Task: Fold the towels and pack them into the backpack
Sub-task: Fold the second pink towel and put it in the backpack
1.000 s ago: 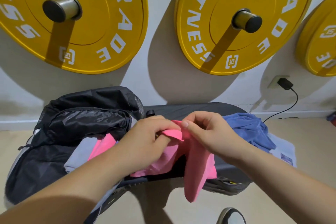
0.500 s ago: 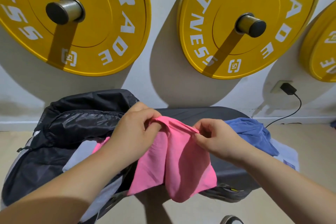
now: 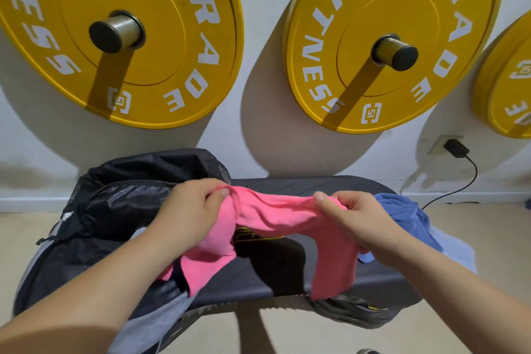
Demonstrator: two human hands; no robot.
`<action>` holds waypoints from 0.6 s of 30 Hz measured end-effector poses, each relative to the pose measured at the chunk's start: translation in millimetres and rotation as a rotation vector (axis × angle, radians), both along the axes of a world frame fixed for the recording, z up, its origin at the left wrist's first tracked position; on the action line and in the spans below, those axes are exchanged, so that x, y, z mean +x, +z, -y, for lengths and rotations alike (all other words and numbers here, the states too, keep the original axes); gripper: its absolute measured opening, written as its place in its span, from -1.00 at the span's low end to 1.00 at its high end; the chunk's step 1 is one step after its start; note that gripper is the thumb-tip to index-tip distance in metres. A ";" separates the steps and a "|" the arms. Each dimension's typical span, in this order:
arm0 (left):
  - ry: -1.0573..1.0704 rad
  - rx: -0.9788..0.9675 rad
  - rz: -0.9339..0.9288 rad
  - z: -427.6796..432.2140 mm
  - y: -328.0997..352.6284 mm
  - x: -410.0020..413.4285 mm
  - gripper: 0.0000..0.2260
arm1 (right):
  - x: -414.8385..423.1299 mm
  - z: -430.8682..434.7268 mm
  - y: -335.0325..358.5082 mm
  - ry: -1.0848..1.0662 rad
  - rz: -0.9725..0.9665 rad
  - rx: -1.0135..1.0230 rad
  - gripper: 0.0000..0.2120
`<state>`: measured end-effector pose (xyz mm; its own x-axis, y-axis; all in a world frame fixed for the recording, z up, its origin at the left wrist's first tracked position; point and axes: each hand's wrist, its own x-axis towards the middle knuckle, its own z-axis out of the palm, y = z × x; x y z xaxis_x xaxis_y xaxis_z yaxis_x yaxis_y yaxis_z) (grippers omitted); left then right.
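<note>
Yellow weight plates [image 3: 120, 37] hung on the wall above a dark bench [image 3: 258, 276]. At centre frame, left hand [image 3: 189, 207] and right hand [image 3: 353, 215] pinched a pink towel [image 3: 275, 215] stretched between them, beside the open black backpack [image 3: 100, 210] at lower left.

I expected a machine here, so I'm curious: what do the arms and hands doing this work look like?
They are a person's. The left hand and right hand are bare: no gloves or rings show, and the nails are short. The left arm and right arm show no sleeve, watch or bracelet.
</note>
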<state>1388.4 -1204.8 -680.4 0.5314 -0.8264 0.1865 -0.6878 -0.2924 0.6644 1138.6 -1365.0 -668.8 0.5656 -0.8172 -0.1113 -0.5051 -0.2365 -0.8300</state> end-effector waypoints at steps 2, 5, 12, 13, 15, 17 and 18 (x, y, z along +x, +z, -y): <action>-0.058 0.072 0.035 1.5 -1.0 -9.9 -0.82 | 2.8 -3.0 0.3 -0.024 0.023 0.060 -0.57; 0.037 0.020 0.096 3.7 8.9 -9.0 -0.76 | 4.3 -2.1 -2.1 -0.057 -0.059 -0.066 -0.64; 0.053 -0.022 -0.425 10.5 6.2 -35.0 -0.48 | 11.4 -3.8 1.3 -0.001 -0.095 -0.184 -0.75; 0.004 -0.021 -0.387 10.2 5.0 -43.2 -0.49 | 14.1 -9.5 1.7 0.010 0.040 -0.037 -0.80; -0.074 -0.057 -0.265 10.2 6.1 -56.2 -0.56 | 18.8 -18.5 3.6 0.025 0.230 0.167 -0.90; -0.162 -0.082 -0.176 11.1 8.1 -64.6 -0.61 | 22.0 -23.0 5.2 0.077 0.342 0.288 -0.88; -0.202 -0.084 -0.176 10.8 8.9 -68.4 -0.65 | 23.1 -25.3 7.9 0.121 0.390 0.364 -0.84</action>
<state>1320.0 -1215.6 -671.6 0.3876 -0.9045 0.1779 -0.5982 -0.1000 0.7951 1161.6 -1339.6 -660.9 0.7090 -0.6916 -0.1375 -0.1301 0.0633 -0.9895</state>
